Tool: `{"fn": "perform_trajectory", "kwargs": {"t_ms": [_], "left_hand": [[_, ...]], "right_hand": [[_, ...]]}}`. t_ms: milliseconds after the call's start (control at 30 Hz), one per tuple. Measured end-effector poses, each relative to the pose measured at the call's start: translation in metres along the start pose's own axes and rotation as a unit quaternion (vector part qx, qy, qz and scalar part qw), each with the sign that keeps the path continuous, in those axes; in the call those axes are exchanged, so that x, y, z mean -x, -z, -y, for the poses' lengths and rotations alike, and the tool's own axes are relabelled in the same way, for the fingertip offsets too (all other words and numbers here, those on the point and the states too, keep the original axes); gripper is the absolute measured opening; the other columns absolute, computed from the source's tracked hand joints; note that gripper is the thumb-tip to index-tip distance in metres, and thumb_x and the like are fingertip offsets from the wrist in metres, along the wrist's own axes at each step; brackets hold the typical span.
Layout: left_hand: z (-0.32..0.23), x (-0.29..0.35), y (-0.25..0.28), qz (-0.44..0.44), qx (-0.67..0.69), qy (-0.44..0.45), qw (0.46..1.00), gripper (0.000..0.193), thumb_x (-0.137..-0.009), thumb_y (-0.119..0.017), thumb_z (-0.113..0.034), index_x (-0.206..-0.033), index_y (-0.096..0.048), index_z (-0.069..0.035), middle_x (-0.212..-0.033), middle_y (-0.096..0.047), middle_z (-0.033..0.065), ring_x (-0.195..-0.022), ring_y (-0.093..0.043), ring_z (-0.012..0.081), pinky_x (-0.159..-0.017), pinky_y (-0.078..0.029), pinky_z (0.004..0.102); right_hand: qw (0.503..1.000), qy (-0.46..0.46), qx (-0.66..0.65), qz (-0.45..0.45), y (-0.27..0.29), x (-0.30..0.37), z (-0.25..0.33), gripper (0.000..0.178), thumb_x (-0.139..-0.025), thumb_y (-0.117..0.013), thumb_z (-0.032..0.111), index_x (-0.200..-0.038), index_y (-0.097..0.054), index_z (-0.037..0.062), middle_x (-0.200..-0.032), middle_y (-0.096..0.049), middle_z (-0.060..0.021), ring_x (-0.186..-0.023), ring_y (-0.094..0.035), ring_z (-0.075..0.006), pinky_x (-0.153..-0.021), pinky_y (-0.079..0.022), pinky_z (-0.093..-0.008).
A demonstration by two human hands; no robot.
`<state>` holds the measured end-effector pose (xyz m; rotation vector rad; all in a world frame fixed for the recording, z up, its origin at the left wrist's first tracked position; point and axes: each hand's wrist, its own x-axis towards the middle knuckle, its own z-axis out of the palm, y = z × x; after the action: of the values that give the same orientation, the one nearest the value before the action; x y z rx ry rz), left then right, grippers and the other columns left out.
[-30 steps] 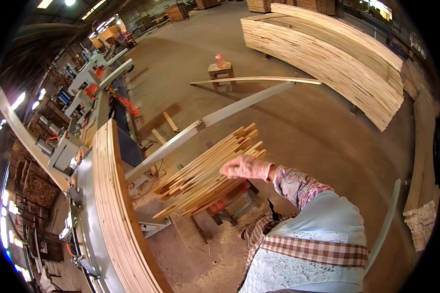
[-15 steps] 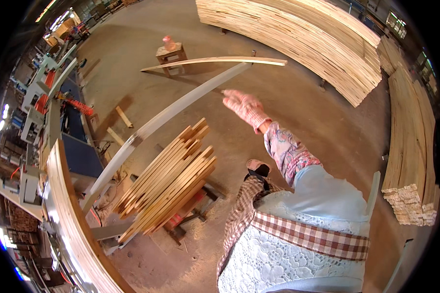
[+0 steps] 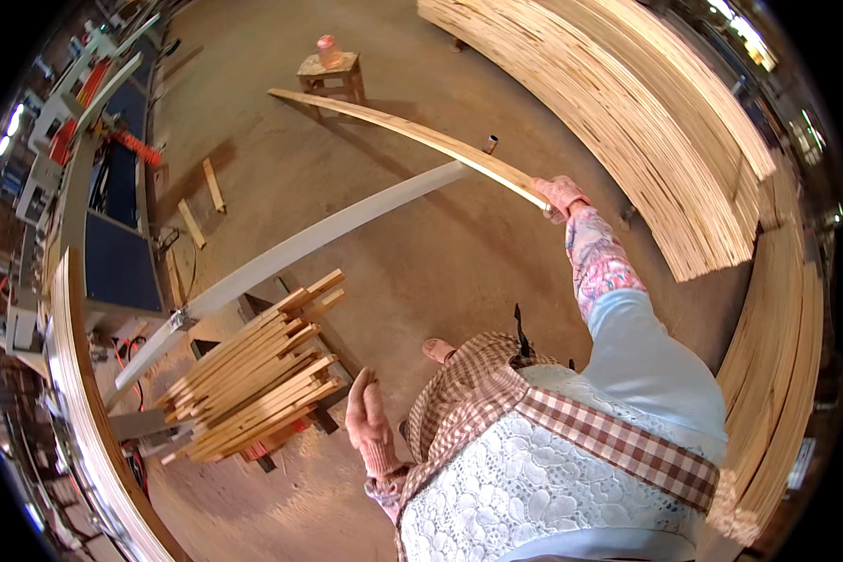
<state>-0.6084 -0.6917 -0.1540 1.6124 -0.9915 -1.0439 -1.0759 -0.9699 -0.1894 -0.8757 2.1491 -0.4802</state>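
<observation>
My right hand (image 3: 562, 195), in a pink glove, is closed round the near end of a long wooden strip (image 3: 403, 129). That strip lies slantwise across the far end of a grey metal rail (image 3: 328, 225), its other end reaching toward a small stool. Low in the middle, my left hand (image 3: 369, 426), also in a pink glove, hangs in front of my checked apron with fingers stretched out and nothing in it. To its left, a pile of short wooden strips (image 3: 253, 375) rests on a low stand.
The wooden stool (image 3: 354, 75) carries a reddish bottle (image 3: 328, 52). Large lumber stacks (image 3: 618, 112) stand at the far right and along the right side (image 3: 768, 375). A machine (image 3: 122, 253) lines the left, beside a long board (image 3: 80, 375). Loose offcuts (image 3: 214, 185) lie on the floor.
My right hand has moved right and taken hold of the strip's end, which has swung toward me. My left hand has come into view. The whole view has shifted.
</observation>
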Motion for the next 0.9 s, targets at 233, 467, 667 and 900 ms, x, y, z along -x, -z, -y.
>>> {"fn": "perform_trajectory", "kwargs": {"t_ms": [233, 467, 667, 900], "left_hand": [[-0.008, -0.039, -0.058, 0.126, 0.040, -0.048, 0.990, 0.040, -0.102, -0.053, -0.025, -0.127, -0.061, 0.005, -0.117, -0.069, 0.0152, -0.112, -0.065, 0.0232, -0.102, -0.049, 0.0333], [-0.018, -0.010, -0.065, 0.022, 0.238, 0.058, 0.969, 0.045, -0.103, -0.058, -0.029, -0.135, -0.058, 0.001, -0.125, -0.067, 0.0139, -0.114, -0.064, 0.0219, -0.102, -0.049, 0.0365], [-0.024, 0.056, -0.063, -0.088, 0.255, 0.073, 0.960, 0.048, -0.105, -0.053, -0.035, -0.137, -0.057, 0.000, -0.126, -0.066, 0.0154, -0.114, -0.064, 0.0236, -0.102, -0.050, 0.0369], [-0.113, 0.110, -0.024, -0.171, 0.094, -0.048, 0.980, 0.065, -0.102, -0.051, -0.045, -0.147, -0.046, 0.000, -0.141, -0.054, 0.0192, -0.131, -0.052, 0.0282, -0.114, -0.038, 0.0405]], "right_hand": [[0.876, 0.059, -0.102, 0.469, -0.059, 0.111, 0.055, 0.043, -0.099, -0.058, 0.043, -0.106, -0.067, 0.0021, -0.071, -0.067, -0.0100, -0.045, -0.057, -0.0129, -0.049, -0.052, -0.0329], [0.838, 0.096, -0.041, 0.535, -0.116, 0.171, 0.108, 0.037, -0.101, -0.057, 0.041, -0.085, -0.062, 0.0070, -0.061, -0.062, -0.0059, -0.040, -0.054, -0.0134, -0.040, -0.048, -0.0308], [0.743, -0.012, -0.106, 0.661, -0.125, 0.203, 0.087, 0.039, -0.101, -0.058, 0.046, -0.079, -0.055, 0.0133, -0.053, -0.055, -0.0011, -0.036, -0.049, -0.0117, -0.035, -0.042, -0.0288], [0.579, 0.063, 0.015, 0.813, -0.105, 0.300, 0.066, 0.047, -0.103, -0.053, 0.046, -0.107, -0.066, 0.0013, -0.070, -0.065, -0.0055, -0.052, -0.063, -0.0132, -0.048, -0.055, -0.0260]]}}
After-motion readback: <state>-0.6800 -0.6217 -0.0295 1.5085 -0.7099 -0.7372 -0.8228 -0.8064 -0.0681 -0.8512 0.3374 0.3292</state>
